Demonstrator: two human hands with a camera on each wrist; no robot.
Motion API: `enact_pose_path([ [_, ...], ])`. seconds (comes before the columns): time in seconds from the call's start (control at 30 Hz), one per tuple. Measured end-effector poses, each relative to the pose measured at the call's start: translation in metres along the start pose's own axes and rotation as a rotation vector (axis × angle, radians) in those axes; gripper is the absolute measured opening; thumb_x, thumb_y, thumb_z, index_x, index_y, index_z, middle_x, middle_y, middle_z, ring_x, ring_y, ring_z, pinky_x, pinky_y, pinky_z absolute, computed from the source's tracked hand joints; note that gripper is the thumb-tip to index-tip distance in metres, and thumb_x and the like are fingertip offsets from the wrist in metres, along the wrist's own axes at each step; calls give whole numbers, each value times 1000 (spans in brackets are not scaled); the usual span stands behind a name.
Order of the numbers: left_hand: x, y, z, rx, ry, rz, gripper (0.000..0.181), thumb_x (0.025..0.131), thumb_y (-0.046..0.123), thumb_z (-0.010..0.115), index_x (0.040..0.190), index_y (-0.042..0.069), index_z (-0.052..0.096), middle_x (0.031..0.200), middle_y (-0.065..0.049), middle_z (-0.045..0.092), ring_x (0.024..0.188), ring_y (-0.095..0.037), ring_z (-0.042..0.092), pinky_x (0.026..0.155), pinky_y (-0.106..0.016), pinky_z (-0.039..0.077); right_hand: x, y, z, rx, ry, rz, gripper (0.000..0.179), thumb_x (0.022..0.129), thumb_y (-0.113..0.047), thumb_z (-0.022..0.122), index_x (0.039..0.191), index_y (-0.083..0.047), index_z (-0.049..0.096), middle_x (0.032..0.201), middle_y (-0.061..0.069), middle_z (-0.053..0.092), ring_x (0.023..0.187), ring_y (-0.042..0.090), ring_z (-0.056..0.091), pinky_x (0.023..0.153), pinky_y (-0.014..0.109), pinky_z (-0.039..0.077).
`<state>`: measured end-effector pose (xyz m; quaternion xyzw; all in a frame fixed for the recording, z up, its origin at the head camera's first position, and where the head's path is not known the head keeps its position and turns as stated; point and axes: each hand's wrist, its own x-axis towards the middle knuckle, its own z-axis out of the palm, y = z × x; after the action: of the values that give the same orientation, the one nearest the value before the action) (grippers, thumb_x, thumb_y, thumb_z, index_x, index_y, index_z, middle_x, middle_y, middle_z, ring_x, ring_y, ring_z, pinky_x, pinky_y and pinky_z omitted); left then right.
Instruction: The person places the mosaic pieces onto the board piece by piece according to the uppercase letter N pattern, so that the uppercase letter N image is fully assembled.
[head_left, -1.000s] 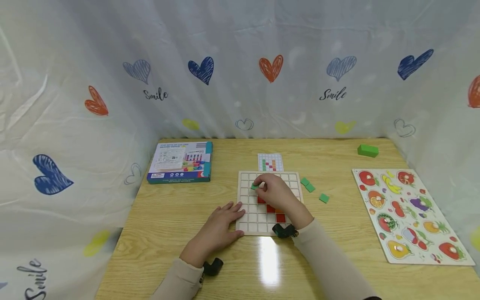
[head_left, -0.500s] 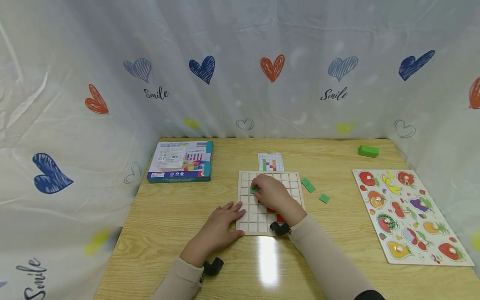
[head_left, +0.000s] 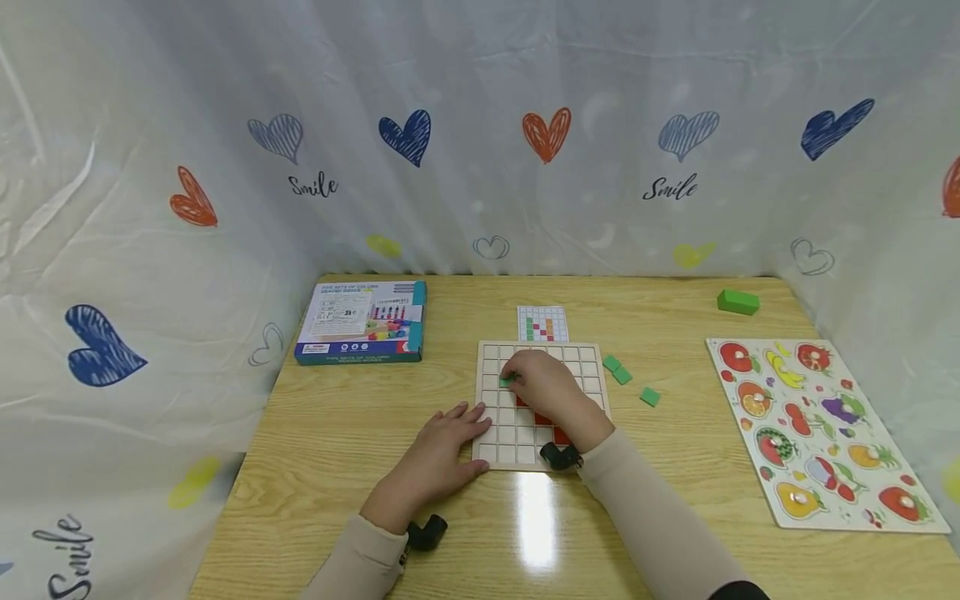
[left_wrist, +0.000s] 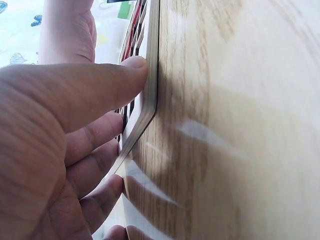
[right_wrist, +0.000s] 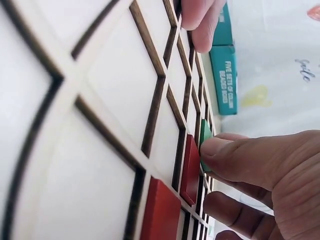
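A wooden grid board [head_left: 482, 457] lies on the table. My left hand [head_left: 444, 450] rests at its left edge with fingers extended; in the left wrist view its thumb [left_wrist: 112, 87] lies along the board's rim. Over the upper left cells, my right hand [head_left: 547, 387] pinches a green square tile [right_wrist: 205, 142], which sits at a cell of the grid. Red tiles [right_wrist: 190, 172] occupy cells nearby, partly hidden under the right hand and wrist. Behind the board lies a small pattern card [head_left: 542, 323] printed with coloured squares.
Loose green tiles [head_left: 650, 397] lie right of the board. Farther right are a fruit puzzle board [head_left: 817, 433] and, at the back, a green block [head_left: 738, 302]. A flat toy box [head_left: 360, 323] stands at the back left.
My right hand has shifted slightly left and toward me, bringing the green tile down to the grid, and then stays almost still. My left hand keeps its place.
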<state>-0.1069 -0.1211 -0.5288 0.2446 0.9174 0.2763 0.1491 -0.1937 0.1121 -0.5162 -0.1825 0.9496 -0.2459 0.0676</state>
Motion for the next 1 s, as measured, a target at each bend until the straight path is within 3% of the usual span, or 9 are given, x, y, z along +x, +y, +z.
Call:
enact_pose_path([
  [0.53,1,0,1,3,0,-11,62,99,30,83,155,13,63,173,-4,45,164,-38,35,134,-66,24,-7,-3,1,-27,34,-40,16,99,-7,79,114,-10,84,131,8,77,128,31,70,109,49,59],
  [0.7,1,1,1,-2,3,-12,62,99,29,83,155,13,63,172,-4,46,164,-38,35,134,-66,24,-9,4,-4,43,49,-28,15,101,-10,77,114,-12,84,127,5,79,122,29,73,106,48,61],
  [0.87,1,2,1,-9,0,-22,63,99,30,82,156,13,63,172,-4,46,165,-37,34,135,-65,23,-29,18,-26,164,152,59,18,103,-12,74,120,-11,81,131,8,76,109,29,72,97,49,63],
  [1.0,1,1,2,-12,-6,-31,64,99,30,82,157,14,61,173,-3,44,166,-36,32,136,-64,22,-54,42,-47,176,262,117,22,103,-11,74,125,-6,79,131,13,75,103,32,67,88,47,58],
])
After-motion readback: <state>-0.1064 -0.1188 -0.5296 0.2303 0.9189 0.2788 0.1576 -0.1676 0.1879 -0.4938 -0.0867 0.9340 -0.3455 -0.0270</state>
